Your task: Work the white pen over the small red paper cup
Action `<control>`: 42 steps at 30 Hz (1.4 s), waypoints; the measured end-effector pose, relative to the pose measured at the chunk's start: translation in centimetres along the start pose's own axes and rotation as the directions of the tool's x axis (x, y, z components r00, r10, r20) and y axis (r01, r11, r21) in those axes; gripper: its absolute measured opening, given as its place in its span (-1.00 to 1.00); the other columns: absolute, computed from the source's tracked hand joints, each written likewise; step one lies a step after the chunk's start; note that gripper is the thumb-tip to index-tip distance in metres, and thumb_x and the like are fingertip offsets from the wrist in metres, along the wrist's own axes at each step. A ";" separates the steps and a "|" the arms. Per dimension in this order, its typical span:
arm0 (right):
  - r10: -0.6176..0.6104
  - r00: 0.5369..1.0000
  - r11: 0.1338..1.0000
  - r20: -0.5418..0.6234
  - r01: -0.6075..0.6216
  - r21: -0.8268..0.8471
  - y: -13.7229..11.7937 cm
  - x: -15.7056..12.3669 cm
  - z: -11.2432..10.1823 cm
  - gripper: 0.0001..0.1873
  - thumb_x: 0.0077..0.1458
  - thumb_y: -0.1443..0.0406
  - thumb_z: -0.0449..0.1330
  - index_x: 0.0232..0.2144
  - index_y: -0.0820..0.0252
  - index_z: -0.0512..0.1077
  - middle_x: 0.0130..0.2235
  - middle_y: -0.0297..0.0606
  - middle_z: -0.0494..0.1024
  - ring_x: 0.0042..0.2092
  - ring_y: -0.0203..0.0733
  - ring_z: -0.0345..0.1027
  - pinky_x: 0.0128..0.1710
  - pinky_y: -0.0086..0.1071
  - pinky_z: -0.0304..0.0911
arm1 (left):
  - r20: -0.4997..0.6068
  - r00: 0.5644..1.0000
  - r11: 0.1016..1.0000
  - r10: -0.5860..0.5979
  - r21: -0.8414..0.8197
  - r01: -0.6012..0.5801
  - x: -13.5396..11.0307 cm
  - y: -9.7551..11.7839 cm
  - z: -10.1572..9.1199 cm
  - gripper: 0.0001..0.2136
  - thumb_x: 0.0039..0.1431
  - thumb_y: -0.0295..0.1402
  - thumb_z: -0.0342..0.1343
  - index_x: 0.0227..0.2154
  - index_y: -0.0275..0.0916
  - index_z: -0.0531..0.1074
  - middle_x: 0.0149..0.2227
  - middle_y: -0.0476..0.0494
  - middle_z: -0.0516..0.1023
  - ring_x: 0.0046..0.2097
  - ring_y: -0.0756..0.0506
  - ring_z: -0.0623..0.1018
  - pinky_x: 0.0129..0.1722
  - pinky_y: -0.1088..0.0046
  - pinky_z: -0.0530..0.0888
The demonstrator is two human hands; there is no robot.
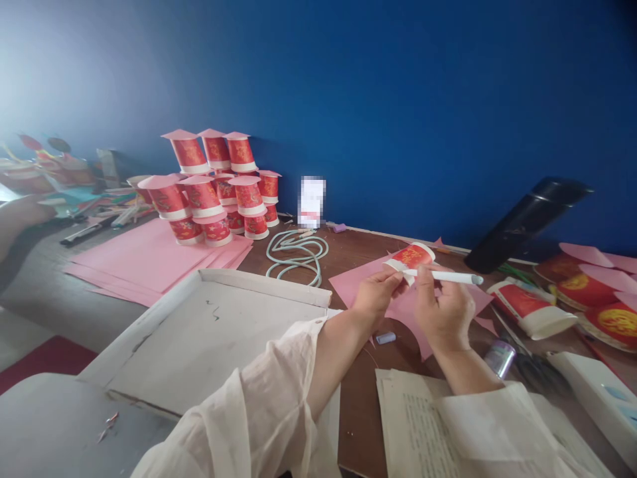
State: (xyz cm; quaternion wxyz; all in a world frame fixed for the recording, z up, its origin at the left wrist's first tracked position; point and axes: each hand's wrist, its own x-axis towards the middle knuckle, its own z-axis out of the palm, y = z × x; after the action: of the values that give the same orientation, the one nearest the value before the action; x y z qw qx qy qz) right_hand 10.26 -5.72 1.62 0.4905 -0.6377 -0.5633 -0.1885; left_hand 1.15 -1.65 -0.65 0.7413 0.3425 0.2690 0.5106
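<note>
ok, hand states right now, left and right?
Left hand: closed, holding the red paper cup.
Right hand: closed, holding the white pen-like stick.

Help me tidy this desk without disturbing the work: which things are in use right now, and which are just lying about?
In use:
cup, held in the left hand
white stick, held in the right hand
pink sheet under them

Lying about:
cup stack
cord
flask
tray
cap
printed page

Loose cream linen-like sleeves (269, 411), wrinkled and pushed up, cover both forearms.
</note>
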 end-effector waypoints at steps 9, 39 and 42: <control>0.018 0.998 0.997 -0.055 -0.014 0.071 -0.1 0.0 -0.1 -0.68 0.19 0.15 0.02 -0.27 0.24 0.47 -0.25 -0.10 0.56 -0.21 -0.13 0.43 -0.20 -0.28 0.28 | -0.017 0.998 0.979 -0.065 -0.196 0.061 -0.6 0.9 0.6 -0.81 -0.17 -0.32 0.33 -0.46 -0.31 0.55 -0.30 -0.19 0.56 -0.21 -0.07 0.50 0.02 0.28 0.34; -0.053 0.999 0.999 0.010 0.053 -0.001 0.2 -0.1 0.2 -0.66 0.17 0.12 0.04 -0.32 0.23 0.50 -0.30 -0.10 0.58 -0.26 -0.12 0.43 -0.23 -0.27 0.26 | -0.039 0.997 0.987 -0.066 -0.152 0.059 -0.3 0.5 0.4 -0.86 -0.10 -0.36 0.28 -0.47 -0.34 0.54 -0.38 -0.16 0.54 -0.28 -0.04 0.49 -0.05 0.33 0.36; -0.016 0.999 0.999 -0.036 0.017 0.029 0.2 0.0 0.0 -0.66 0.18 0.13 0.03 -0.28 0.23 0.50 -0.26 -0.10 0.57 -0.23 -0.12 0.43 -0.21 -0.26 0.28 | -0.067 0.994 0.980 -0.088 -0.186 0.075 -0.5 0.8 0.5 -0.89 -0.07 -0.40 0.25 -0.45 -0.33 0.54 -0.33 -0.19 0.56 -0.26 -0.04 0.51 -0.03 0.31 0.37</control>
State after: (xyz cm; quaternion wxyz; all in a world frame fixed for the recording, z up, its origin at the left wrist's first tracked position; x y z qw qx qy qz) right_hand 10.40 -5.70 1.50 0.5084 -0.6220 -0.5624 -0.1958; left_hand 0.90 -2.01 0.25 0.7793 0.2422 0.2624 0.5149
